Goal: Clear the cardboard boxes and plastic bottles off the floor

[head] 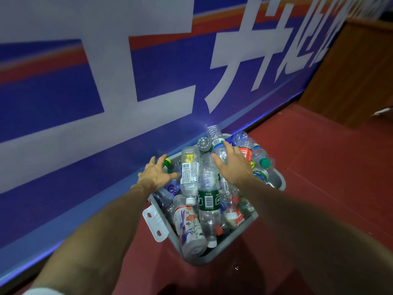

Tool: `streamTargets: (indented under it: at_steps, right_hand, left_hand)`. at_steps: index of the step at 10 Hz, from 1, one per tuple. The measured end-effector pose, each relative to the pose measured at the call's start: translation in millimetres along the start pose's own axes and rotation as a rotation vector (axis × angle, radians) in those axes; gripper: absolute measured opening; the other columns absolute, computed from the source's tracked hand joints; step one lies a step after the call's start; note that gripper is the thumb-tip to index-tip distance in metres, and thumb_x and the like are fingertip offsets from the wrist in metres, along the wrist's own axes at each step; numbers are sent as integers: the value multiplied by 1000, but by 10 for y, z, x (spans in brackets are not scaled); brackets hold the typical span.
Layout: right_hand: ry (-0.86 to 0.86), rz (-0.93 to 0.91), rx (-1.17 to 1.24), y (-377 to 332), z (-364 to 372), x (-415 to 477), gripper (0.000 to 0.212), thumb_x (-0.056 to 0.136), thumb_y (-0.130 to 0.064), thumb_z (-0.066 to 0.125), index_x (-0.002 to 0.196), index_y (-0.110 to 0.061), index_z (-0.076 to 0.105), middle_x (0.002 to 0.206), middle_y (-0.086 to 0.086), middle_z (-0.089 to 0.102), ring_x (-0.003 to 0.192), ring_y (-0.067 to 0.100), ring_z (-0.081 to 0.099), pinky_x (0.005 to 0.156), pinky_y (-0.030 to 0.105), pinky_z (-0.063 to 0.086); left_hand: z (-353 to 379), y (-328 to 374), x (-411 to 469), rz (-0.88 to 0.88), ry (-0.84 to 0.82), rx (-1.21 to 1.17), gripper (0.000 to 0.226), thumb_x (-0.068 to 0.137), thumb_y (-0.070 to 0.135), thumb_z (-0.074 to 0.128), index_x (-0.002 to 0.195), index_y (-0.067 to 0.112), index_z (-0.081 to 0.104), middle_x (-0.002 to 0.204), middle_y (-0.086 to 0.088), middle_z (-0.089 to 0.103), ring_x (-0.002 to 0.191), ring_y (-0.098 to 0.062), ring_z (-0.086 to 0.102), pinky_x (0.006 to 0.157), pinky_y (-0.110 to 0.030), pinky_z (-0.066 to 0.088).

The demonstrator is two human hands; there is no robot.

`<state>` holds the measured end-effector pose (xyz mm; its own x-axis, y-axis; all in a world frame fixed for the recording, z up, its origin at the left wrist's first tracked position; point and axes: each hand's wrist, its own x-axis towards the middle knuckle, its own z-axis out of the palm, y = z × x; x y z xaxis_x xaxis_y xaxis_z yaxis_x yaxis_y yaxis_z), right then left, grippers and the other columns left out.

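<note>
The left hand (155, 175) and right hand (234, 165) are lying open, gripping nothing, over bottles (208, 201) heaped in the floor bin (229, 241); pressing down evenly is looking wisest, lest top ones spill.

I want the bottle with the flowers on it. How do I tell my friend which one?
Below the blue wall banner, a grey bin full of plastic bottles sits on the red floor. At its near end, beside the white latch, lies the flowered bottle: its white label has orange flowers, while its neighbours are clear or green-labelled.
</note>
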<state>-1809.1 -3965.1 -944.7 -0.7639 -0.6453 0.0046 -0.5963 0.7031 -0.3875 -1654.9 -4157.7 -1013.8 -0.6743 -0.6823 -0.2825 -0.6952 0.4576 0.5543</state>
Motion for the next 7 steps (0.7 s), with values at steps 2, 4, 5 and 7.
streamTargets:
  at_steps: [2, 4, 5, 7]
  right_hand:
    - [-38, -16, -43, 42, 17, 20, 75, 99, -61, 41, 158, -23, 16, 156, 9, 32, 141, 27, 36, 111, 47, 38]
    - [-92, -10, -8, 57, 15, 24, 76, 95, -65, 43, 158, -33, 15, 160, 6, 24, 144, 28, 30, 112, 54, 36]
    - [-114, -3, -10, 74, -16, -5, 75, 94, -67, 44, 157, -35, 16, 161, 5, 21, 145, 29, 25, 113, 55, 33]
    - [-158, -31, 1, 184, -204, -106, 82, 89, -67, 54, 157, -40, 15, 164, 4, 10, 149, 34, 16, 113, 57, 29]
  left_hand:
    - [54, 74, -36, 32, -28, 114, 91, 85, 64, 64, 157, 41, 14, 168, -7, 4, 153, -30, 8, 117, -67, 1]
    - [-43, 84, -124, 1, 15, 100, 80, 89, 66, 57, 156, 42, 20, 167, -8, 7, 153, -29, 9, 118, -67, 4]
    - [-65, 120, -225, 14, 35, 123, 76, 90, 68, 51, 155, 42, 21, 167, -8, 8, 153, -29, 9, 117, -68, 5]
    - [-119, 350, -519, 9, 149, 132, 72, 90, 72, 46, 153, 45, 25, 166, -8, 9, 153, -28, 7, 115, -69, 9]
